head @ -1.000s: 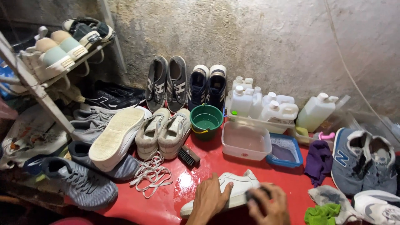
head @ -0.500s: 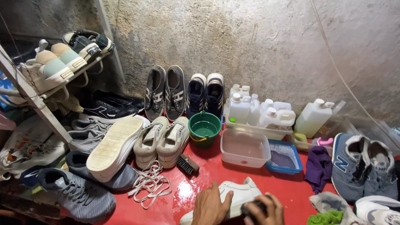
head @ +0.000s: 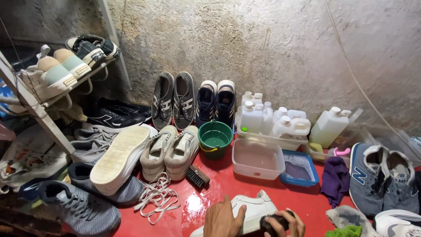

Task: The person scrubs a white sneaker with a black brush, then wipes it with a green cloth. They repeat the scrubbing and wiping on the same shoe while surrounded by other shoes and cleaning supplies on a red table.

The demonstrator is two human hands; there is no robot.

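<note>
Head view: at the bottom centre of the frame, a white sneaker (head: pixel 252 210) lies on its side on the wet red tabletop (head: pixel 193 206). The left hand (head: pixel 222 219) rests flat on it, fingers spread. The right hand (head: pixel 285 224) grips a dark brush (head: pixel 272 219) against the sneaker's clean, smooth side.

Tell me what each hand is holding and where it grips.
The left hand presses on the side of the white shoe, steadying it. The right hand wraps around a dark brush, held over its back against the shoe.
</note>
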